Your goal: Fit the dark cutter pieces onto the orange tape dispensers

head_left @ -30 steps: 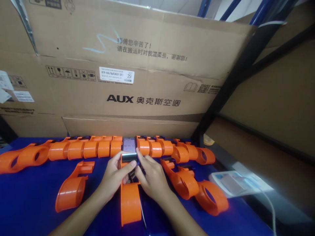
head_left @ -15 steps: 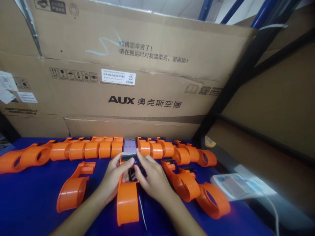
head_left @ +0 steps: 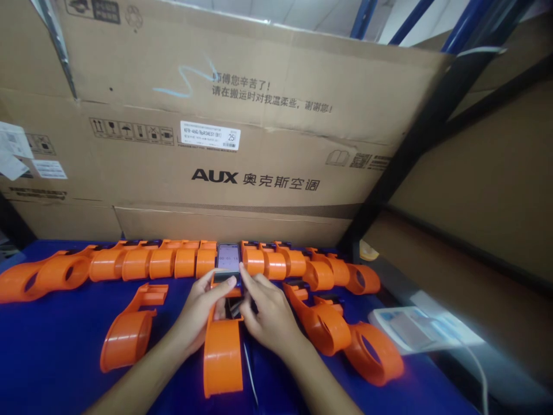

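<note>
An orange plastic tape dispenser (head_left: 223, 357) with a dark end piece (head_left: 226, 278) lies between my hands, its wide loop toward me. My left hand (head_left: 202, 305) is closed around its upper part, thumb flat along the dark piece. My right hand (head_left: 270, 308) is at the dispenser's right side, index finger stretched along the dark piece's edge and the other fingers curled; their contact is partly hidden. Just beyond the fingertips, a phone (head_left: 228, 256) with a lit timer screen stands among the dispensers.
A row of orange dispensers (head_left: 162, 263) runs along the back of the blue table (head_left: 52, 346). One single dispenser (head_left: 127, 337) lies at left, others (head_left: 375, 353) at right. Behind stands a cardboard sheet (head_left: 276, 132). A white device with a cable (head_left: 415, 331) sits at right.
My right thumb has drawn back from the dark end piece and curled in. The dispenser's loop has shifted slightly left. My left hand keeps its hold.
</note>
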The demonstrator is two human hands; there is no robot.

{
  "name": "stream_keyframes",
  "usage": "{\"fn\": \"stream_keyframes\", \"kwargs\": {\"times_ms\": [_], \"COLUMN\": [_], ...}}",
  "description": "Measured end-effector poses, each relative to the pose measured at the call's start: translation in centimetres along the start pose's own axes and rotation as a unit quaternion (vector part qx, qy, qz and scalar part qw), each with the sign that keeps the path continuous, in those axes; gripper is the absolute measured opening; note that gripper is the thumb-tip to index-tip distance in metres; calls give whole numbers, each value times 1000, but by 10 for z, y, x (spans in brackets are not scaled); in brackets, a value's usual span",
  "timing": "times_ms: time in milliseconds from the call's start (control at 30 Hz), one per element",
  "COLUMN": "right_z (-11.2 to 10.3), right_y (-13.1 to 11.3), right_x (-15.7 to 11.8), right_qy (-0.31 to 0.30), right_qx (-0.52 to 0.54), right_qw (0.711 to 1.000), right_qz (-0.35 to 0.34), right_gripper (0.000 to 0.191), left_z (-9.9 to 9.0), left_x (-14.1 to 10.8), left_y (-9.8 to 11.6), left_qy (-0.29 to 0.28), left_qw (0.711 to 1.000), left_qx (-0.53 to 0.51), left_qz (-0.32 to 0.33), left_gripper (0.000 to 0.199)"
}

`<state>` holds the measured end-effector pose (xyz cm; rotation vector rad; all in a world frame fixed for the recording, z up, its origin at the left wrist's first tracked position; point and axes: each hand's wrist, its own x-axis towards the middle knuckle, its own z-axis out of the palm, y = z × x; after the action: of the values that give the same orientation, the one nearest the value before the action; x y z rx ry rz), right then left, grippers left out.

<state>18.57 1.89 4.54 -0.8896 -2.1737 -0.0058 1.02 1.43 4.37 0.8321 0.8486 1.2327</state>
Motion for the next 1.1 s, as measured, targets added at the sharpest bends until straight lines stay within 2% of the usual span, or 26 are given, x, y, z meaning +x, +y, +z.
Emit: {"fn": "stream_keyframes", "kwargs": {"times_ms": [100, 333, 533, 733, 900, 1100], "right_z": [0, 9, 20, 23, 20, 2], "right_y": [0, -3, -1, 0, -1, 9], "right_x": [0, -3, -8, -10, -8, -3], "right_qy": [-3, 7, 27, 27, 23, -17], "right_qx": [-7, -36, -83, -70, -52, -5], "right_qw": [1000, 999, 996, 997, 998, 1000], "right_qz": [-6, 25, 11, 3, 4, -13], "right_gripper": [79, 81, 77, 80, 77, 70], "left_z": [1, 3, 3, 2, 3, 1], "left_x": [0, -1, -1, -2, -2, 0], "left_y": [1, 4, 3, 2, 3, 2], "left_qy": [-3, 11, 7, 8, 6, 4], "left_qw": [1000, 999, 999, 999, 998, 997], "left_qx": [1, 37, 37, 33, 39, 50], "left_qz": [13, 32, 37, 36, 41, 56], "left_gripper": [43, 46, 45, 43, 42, 40]}}
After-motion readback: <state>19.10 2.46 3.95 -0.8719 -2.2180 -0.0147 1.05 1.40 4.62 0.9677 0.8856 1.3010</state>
